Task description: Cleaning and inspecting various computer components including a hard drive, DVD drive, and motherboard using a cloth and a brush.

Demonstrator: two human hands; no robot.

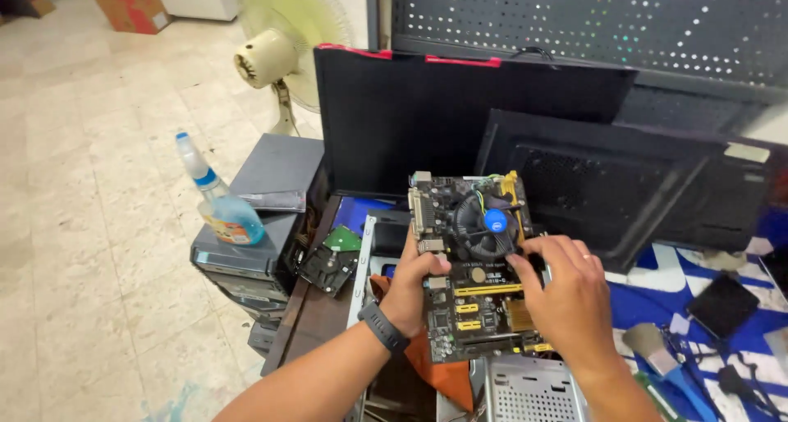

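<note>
I hold a dark motherboard (pixel 472 307) up above an open metal computer case (pixel 529 389). A round black cooler fan with a blue centre (pixel 486 222) sits on the board's upper part. My left hand (pixel 412 286), with a dark band on its wrist, grips the board's left edge. My right hand (pixel 566 295) rests on the right side, its fingertips touching the board just below the cooler fan. An orange cloth (pixel 427 364) hangs beneath the board.
Two black monitors (pixel 460 118) (pixel 624 184) lean against a perforated panel behind. A spray bottle (pixel 217 200) stands on a grey computer tower (pixel 263 225) at left, with a standing fan (pixel 287 44) beyond. Hard drives (pixel 332 262), a brush (pixel 657 356) and a blue-white cloth (pixel 657 295) lie on the table.
</note>
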